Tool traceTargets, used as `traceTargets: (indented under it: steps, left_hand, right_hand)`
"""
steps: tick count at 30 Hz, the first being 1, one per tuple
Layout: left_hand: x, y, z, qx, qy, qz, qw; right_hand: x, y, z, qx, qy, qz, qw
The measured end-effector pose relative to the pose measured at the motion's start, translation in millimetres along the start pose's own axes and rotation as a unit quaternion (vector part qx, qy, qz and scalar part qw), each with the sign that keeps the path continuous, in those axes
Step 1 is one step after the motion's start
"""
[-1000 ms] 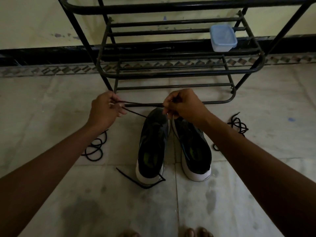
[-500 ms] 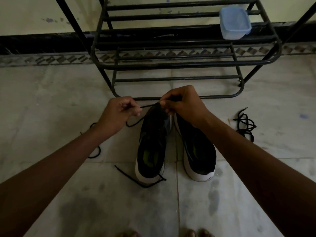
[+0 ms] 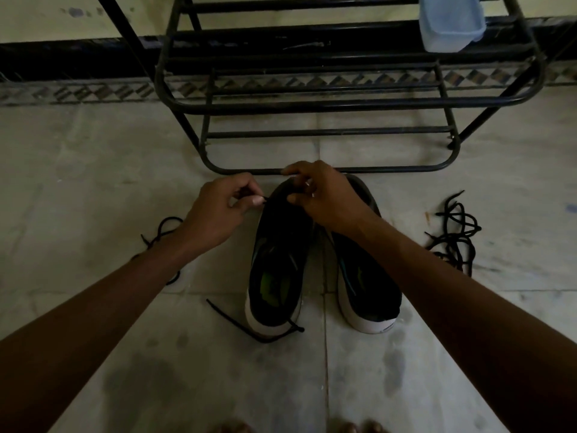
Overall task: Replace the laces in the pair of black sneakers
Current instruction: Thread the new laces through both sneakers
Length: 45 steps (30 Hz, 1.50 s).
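Note:
Two black sneakers with white heels stand side by side on the floor, toes away from me: the left sneaker [image 3: 278, 273] and the right sneaker [image 3: 365, 289]. My left hand [image 3: 218, 210] pinches the tip of a black lace just left of the left sneaker's toe. My right hand [image 3: 324, 195] is curled over that toe, fingertips at the front eyelets; what it grips is hidden. The lace's other end [image 3: 249, 326] trails on the floor round the left sneaker's heel.
A black metal shoe rack [image 3: 337, 101] stands just beyond the sneakers, with a pale blue plastic box [image 3: 449, 23] on a shelf. Loose black laces lie on the floor at the right [image 3: 456, 232] and at the left [image 3: 162, 232], partly under my left forearm. My toes [image 3: 352, 428] show at the bottom edge.
My left hand has come in toward the left sneaker's toe, shortening the stretched lace between the hands. The camera has tilted down and closer.

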<state>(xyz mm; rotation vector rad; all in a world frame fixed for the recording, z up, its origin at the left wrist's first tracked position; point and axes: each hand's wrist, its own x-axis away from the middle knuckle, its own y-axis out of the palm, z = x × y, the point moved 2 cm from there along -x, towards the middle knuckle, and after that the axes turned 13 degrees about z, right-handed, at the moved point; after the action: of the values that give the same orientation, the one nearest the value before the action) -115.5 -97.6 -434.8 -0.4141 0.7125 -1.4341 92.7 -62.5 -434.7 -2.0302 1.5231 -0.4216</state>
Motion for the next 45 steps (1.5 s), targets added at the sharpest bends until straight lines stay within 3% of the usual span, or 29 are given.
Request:
traceTargets:
  steps: [4, 10, 18, 25, 29, 33, 40, 45]
  left_hand:
    - [0.2, -4.8, 3.1, 0.016, 0.017, 0.041, 0.999]
    - [2.0, -13.0, -2.8, 0.000, -0.009, 0.081, 0.997]
    - [3.1, -13.5, 2.4, 0.034, -0.003, 0.076, 0.997]
    - [3.6, -18.6, 1.2, 0.002, -0.009, 0.113, 0.993]
    - [5.2, -18.4, -2.0, -0.019, -0.030, 0.096, 0.995]
    - [5.7, -10.1, 2.9, 0.100, -0.082, -0.016, 0.992]
    - [4.7, -5.2, 4.7, 0.235, -0.166, 0.024, 0.957]
    - [4.3, -8.4, -6.2, 0.100, -0.086, 0.006, 0.991]
  right_hand:
    - [-2.8, 3.5, 4.2, -0.011, -0.021, -0.079, 0.997]
    - [-3.5, 3.2, 9.3, -0.048, 0.003, -0.051, 0.998]
    - [-1.3, 5.1, -4.9, -0.051, -0.023, -0.102, 0.993]
    - [-1.1, -0.8, 6.7, -0.080, 0.004, -0.040, 0.996]
    - [-0.6, -5.0, 7.4, -0.072, 0.005, -0.001, 0.997]
    - [2.0, -3.7, -4.4, -0.075, -0.015, 0.039, 0.996]
    - [5.1, 0.1, -13.0, -0.070, -0.030, 0.052, 0.996]
    - [10.9, 6.5, 6.5, -0.015, 0.070, 0.047, 0.996]
